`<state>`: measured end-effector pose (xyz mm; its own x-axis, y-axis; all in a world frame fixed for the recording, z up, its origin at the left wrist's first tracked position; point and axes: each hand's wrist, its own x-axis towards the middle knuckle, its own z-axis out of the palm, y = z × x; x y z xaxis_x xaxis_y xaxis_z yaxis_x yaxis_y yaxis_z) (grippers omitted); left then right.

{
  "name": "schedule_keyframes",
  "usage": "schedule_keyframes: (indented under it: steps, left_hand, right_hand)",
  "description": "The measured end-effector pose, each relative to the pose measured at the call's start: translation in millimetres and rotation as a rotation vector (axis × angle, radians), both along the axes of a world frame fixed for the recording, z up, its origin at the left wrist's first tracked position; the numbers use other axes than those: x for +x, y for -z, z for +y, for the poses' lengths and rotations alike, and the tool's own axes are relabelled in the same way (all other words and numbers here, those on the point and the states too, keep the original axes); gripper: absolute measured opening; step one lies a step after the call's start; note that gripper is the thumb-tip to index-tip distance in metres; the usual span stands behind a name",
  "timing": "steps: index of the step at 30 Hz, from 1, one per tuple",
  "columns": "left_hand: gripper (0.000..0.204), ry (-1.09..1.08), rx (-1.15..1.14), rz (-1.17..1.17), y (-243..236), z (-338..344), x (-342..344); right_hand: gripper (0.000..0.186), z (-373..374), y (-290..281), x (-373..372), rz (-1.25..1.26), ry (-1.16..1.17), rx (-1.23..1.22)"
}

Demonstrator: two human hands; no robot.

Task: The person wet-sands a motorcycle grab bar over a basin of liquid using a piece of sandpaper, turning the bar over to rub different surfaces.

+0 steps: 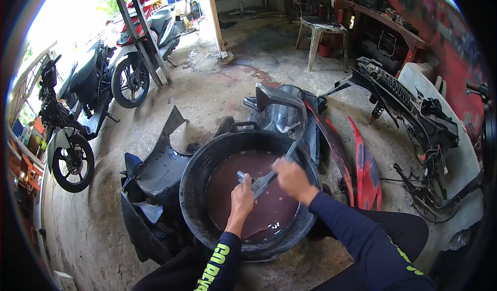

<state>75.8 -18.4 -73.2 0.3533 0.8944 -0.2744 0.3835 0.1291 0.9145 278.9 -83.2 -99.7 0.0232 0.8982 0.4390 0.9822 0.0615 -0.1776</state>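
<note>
Over a round black tub (192, 208) of murky reddish water, my left hand (241, 202) grips the near end of a curved grey plastic motorcycle trim piece (265, 183), thumb up. The piece slants up and away, and seems to run on past the tub's far rim into a bent arm. My right hand (294, 178) is closed against the middle of the piece and somewhat blurred. Its fingers are curled, and whatever lies under them is hidden. Both forearms are in dark blue sleeves.
Dark body panels (160, 169) lean left of the tub; grey panels (290, 110) lie behind it. Red scuffed panels (365, 172) rest to the right, near a stripped motorcycle frame (404, 105). Motorcycles (77, 120) stand at left, a plastic chair (318, 24) at the back.
</note>
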Motion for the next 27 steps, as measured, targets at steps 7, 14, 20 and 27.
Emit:
schedule_keyframes:
  steps: [7, 14, 20, 27]
  left_hand:
    - [0.085, 0.002, 0.007, 0.002, 10.2, 1.9, -3.7]
    - [0.085, 0.012, 0.019, 0.015, 1.5, 2.5, -3.0]
    - [0.075, 0.006, -0.080, -0.048, 10.2, 5.9, -8.9]
    - [0.059, 0.090, -0.308, -0.374, 18.1, 12.1, -16.5]
  right_hand:
    - [0.030, 7.8, -18.6, 0.5, 0.092, -0.074, -0.080]
    - [0.038, 5.7, -13.6, 7.6, 0.203, -0.029, 0.051]
    - [0.038, -3.4, -11.8, -8.2, 0.192, -0.174, -0.022]
    - [0.036, -24.0, -16.8, -49.9, 0.156, -0.248, 0.083]
